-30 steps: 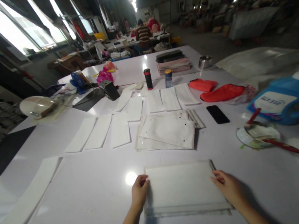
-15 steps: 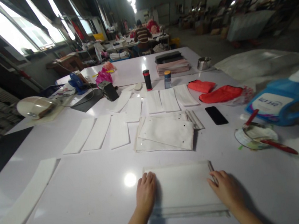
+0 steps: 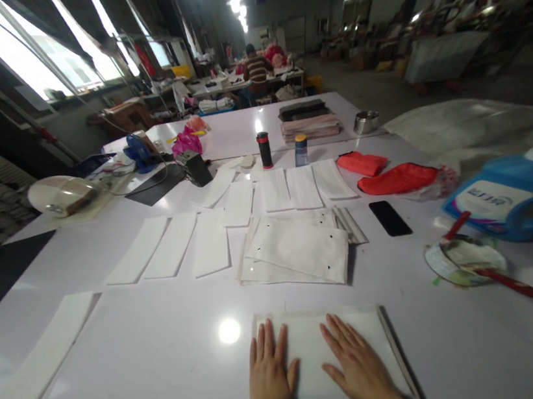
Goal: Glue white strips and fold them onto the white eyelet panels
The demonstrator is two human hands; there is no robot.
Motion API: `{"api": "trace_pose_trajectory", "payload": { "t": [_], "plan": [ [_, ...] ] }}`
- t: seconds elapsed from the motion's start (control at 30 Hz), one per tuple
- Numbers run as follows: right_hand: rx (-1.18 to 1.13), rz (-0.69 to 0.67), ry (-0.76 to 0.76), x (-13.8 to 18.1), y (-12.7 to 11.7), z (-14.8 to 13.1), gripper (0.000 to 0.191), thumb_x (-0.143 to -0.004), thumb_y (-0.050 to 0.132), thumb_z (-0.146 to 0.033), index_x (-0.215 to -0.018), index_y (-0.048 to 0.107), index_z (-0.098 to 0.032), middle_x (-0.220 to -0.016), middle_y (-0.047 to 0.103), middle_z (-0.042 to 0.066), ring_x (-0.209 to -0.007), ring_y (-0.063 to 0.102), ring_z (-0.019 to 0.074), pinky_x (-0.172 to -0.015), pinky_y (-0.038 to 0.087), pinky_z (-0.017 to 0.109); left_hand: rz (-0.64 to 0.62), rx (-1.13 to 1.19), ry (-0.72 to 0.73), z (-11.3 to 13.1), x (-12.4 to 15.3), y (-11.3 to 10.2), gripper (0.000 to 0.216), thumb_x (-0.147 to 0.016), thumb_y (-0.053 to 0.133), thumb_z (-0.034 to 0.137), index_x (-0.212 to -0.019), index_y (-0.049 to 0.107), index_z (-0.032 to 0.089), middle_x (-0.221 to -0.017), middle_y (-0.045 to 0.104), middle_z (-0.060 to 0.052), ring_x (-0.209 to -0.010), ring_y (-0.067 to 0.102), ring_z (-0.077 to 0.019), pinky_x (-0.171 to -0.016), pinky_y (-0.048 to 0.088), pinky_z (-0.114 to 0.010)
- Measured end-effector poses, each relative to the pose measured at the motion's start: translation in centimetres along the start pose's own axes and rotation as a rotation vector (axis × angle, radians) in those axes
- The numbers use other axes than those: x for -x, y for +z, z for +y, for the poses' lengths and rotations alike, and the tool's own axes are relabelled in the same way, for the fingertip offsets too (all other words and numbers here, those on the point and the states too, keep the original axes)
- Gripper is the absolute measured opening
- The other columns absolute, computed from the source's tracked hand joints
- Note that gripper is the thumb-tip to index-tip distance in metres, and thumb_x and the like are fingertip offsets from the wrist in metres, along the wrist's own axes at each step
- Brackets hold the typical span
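A pale, flat rectangular panel [image 3: 308,331] lies at the front of the white table, with a narrow grey-brown strip [image 3: 398,352] along its right edge. My left hand [image 3: 270,369] rests flat on the panel's left part, fingers stretched out. On its middle and right part lies my right hand [image 3: 356,361], palm down and fingers spread. Neither hand grips anything. Just beyond sits a loose stack of white sheets [image 3: 297,248] with small dark holes near the corners. The panel's near edge is partly hidden by my hands and forearms.
White strips [image 3: 208,243] lie beyond and to the left. On the right are a black phone [image 3: 390,218], a tub [image 3: 465,258] with red-handled brushes, a blue jug [image 3: 506,194] and red cloth pieces [image 3: 396,179]. A person [image 3: 257,73] sits at a far table.
Both hands have left the panel's side edges and now lie flat on top of it. My right hand has moved inward to the left. The camera view has tilted slightly upward.
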State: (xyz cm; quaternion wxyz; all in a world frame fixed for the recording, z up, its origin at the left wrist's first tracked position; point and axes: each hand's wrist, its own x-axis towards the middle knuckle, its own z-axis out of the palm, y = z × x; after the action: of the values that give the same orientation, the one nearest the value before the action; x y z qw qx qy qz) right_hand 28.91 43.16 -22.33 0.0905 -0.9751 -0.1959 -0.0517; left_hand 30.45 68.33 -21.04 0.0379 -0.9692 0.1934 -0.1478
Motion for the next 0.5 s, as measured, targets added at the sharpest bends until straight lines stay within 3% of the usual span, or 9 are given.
{"api": "trace_pose_trajectory", "payload": {
  "t": [0.17, 0.3, 0.4, 0.5],
  "plan": [
    [0.07, 0.118, 0.235, 2.2, 0.3, 5.0, 0.069, -0.096, 0.04, -0.056, -0.146, 0.041, -0.009, -0.158, 0.011, 0.017, -0.144, 0.015, 0.0348, -0.107, 0.043, 0.052, 0.003, 0.001, -0.022, -0.1, -0.6, -0.2, 0.07, -0.089, 0.052, 0.046, -0.152, 0.032, 0.024, -0.159, 0.02, -0.016, -0.146, 0.025, -0.0326, -0.112, 0.026, -0.044],
    [0.113, 0.141, 0.239, 2.8, 0.9, 5.4, 0.069, -0.096, 0.037, -0.057, -0.144, 0.044, -0.008, -0.156, 0.016, 0.019, -0.143, 0.019, 0.0355, -0.102, 0.046, 0.056, 0.057, -0.012, -0.01, -0.2, -0.8, 0.3, 0.072, -0.085, 0.056, 0.043, -0.151, 0.033, 0.023, -0.156, 0.026, -0.02, -0.14, 0.037, -0.0355, -0.106, 0.038, -0.046],
    [0.061, 0.128, 0.267, 1.5, 0.1, 6.1, 0.06, -0.097, 0.034, -0.053, -0.143, 0.048, -0.017, -0.154, 0.025, 0.013, -0.14, 0.027, 0.0343, -0.101, 0.043, 0.062, 0.083, -0.004, 0.026, -0.9, -0.7, 0.8, 0.079, -0.085, 0.057, 0.049, -0.152, 0.03, 0.019, -0.153, 0.03, -0.023, -0.132, 0.046, -0.039, -0.096, 0.05, -0.048],
    [-0.209, 0.159, 0.479, -2.5, -2.1, 9.1, 0.063, -0.096, 0.026, -0.052, -0.134, 0.058, -0.014, -0.141, 0.047, 0.014, -0.13, 0.043, 0.0318, -0.107, 0.039, 0.055, 0.007, 0.041, 0.028, -2.0, -0.8, 0.3, 0.086, -0.085, 0.054, 0.059, -0.153, 0.026, 0.015, -0.153, 0.028, -0.024, -0.132, 0.045, -0.0419, -0.091, 0.055, -0.052]
  ]
}}
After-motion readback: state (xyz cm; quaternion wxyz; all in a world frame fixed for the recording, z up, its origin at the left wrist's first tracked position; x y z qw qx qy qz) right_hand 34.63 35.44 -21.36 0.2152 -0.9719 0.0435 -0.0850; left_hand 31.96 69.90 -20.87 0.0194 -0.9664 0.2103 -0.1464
